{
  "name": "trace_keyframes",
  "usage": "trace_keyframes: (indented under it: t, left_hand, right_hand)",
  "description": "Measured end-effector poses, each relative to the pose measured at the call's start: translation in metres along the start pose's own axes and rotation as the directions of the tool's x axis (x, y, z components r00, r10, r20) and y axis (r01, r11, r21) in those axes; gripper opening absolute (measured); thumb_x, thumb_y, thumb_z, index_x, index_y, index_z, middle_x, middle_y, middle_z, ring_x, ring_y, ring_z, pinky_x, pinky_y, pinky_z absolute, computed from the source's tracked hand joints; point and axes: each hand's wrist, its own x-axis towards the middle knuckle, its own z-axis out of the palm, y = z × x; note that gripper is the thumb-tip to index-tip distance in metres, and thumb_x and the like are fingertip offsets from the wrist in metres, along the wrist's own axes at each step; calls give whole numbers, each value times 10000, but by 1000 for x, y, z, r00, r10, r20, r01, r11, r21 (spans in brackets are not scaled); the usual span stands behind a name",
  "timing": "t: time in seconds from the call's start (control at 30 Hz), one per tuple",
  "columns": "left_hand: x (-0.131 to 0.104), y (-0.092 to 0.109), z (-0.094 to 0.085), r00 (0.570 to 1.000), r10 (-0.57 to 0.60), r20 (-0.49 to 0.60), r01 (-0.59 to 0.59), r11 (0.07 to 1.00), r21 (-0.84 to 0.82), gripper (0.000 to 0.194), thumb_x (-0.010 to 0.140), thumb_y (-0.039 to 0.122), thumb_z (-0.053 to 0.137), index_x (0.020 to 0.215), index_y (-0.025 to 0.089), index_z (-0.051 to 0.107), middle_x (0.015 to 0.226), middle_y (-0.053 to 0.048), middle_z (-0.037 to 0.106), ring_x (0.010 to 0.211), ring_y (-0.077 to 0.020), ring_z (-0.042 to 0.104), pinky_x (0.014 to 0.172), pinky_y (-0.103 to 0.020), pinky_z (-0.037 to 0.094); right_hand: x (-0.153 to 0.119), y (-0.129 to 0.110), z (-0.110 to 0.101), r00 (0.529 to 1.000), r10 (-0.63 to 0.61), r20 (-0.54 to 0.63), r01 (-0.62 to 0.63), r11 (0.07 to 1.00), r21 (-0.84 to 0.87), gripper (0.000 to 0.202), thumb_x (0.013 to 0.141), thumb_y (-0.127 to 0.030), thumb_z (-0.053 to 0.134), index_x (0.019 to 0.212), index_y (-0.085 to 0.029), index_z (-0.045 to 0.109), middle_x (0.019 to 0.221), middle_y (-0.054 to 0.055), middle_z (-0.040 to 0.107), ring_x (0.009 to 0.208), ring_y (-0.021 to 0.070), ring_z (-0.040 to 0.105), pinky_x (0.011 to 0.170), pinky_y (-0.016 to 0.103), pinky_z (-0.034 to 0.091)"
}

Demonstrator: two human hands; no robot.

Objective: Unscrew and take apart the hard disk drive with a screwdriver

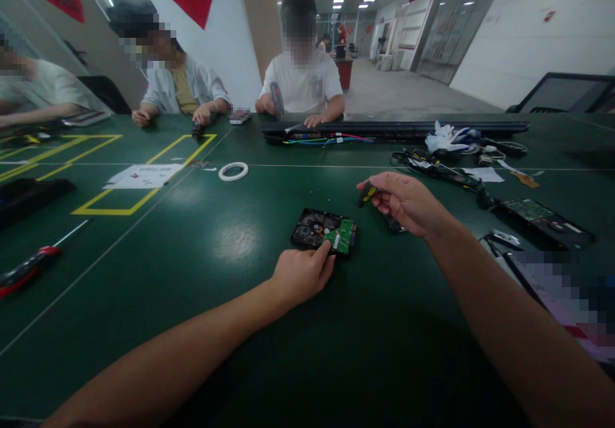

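A hard drive [307, 224] lies on the green table with its underside up, the green circuit board [344, 236] at its right end. My left hand [303, 274] grips its near edge, with the thumb on top by the board. In my right hand [406, 200] is a small black and yellow screwdriver [367, 193], held by its handle and tilted. Its thin tip points down near the board's far right corner; whether it touches I cannot tell. Partly hidden under my right hand is a second dark drive [394, 224]. Tiny screws [314, 191] lie beyond the first drive.
A white tape roll [233, 172] and a paper sheet [144, 176] lie to the left, with a red-black screwdriver [43, 258] nearer. Cables [432, 166] and another drive [545, 220] are at right. Across the table, beside a long black panel [398, 130], a person [302, 82] holds a power tool.
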Motion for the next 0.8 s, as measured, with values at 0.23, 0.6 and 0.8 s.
trace_keyframes:
  t: [0.23, 0.6, 0.8]
  left_hand:
    - [0, -2, 3, 1000, 15, -19, -15, 1000, 5, 450, 1084, 414, 382, 1359, 167, 638, 910, -85, 799, 648, -240, 750, 517, -318, 524]
    - [0, -1, 3, 1000, 2, 6, -2, 1000, -3, 443, 1082, 408, 398, 1366, 169, 640, 892, -92, 795, 647, -237, 749, 538, -308, 539]
    - [-1, -1, 2, 1000, 5, -16, -5, 1000, 11, 448, 1079, 406, 397, 1362, 164, 646, 888, -97, 797, 637, -244, 748, 532, -313, 539]
  right_hand:
    - [-2, -4, 7, 1000, 19, 4, -19, 996, 91, 216, 890, -327, 728, 1051, -183, 747, 993, 90, 720, 600, 96, 498, 432, 228, 273]
    - [-1, -1, 5, 999, 4, 49, -8, 997, 79, 168, 903, -313, 698, 962, -158, 724, 1036, 115, 733, 648, 117, 551, 490, 245, 391]
    - [-3, -4, 8, 998, 2, -58, 2, 997, 71, 167, 880, -276, 712, 1035, -215, 703, 921, 52, 718, 571, 95, 489, 448, 231, 306]
